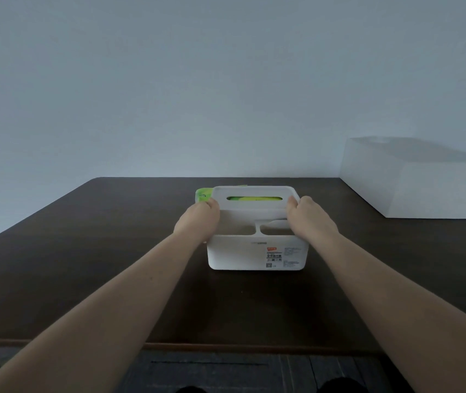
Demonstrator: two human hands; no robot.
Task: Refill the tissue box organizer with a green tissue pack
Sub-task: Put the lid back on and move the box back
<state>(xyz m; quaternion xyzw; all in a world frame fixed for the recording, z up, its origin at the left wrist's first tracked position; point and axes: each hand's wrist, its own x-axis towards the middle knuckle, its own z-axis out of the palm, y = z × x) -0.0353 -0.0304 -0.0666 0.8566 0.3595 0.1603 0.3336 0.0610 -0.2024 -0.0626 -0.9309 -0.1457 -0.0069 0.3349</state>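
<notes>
A white tissue box organizer [240, 252] stands on the dark table, with open front compartments and a label on its near wall. Its white lid [254, 192], with an oval slot, sits raised and tilted over the back part. My left hand [197, 219] grips the lid's left end and my right hand [310, 217] grips its right end. A green tissue pack [202, 195] shows through the slot and sticks out beyond the lid's left edge, behind my left fingers.
A large white box [416, 180] stands at the table's back right, against the pale wall. The dark wooden table [84, 265] spreads wide on both sides, its front edge close to me. Dark floor shows below it.
</notes>
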